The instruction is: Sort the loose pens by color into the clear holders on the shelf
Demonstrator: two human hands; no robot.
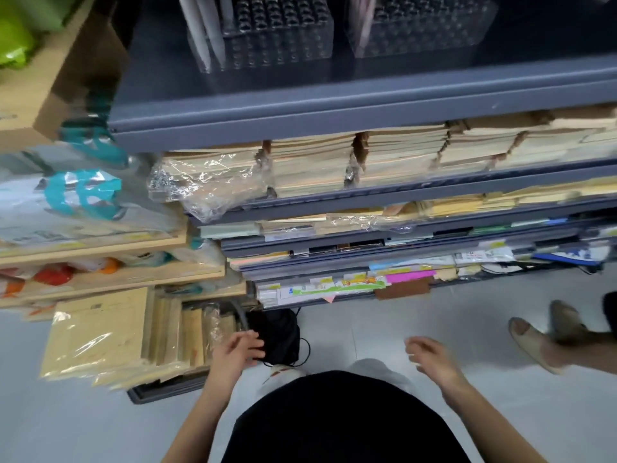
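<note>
Your left grip (238,350) curls loosely against the black bag (280,339), hold unclear; right grip (430,357) relaxed, empty. Clear holders (277,31), few pale pens (203,35) inside, at 12 o'clock, well apart from both.

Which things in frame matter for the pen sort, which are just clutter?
Job: left clear holder, a few pale pens in it; right clear holder; left hand, by the black bag; right hand, empty. No loose pens visible.
Clutter: wrapped paper stacks; notebook packs on the floor; another person's feet.
</note>
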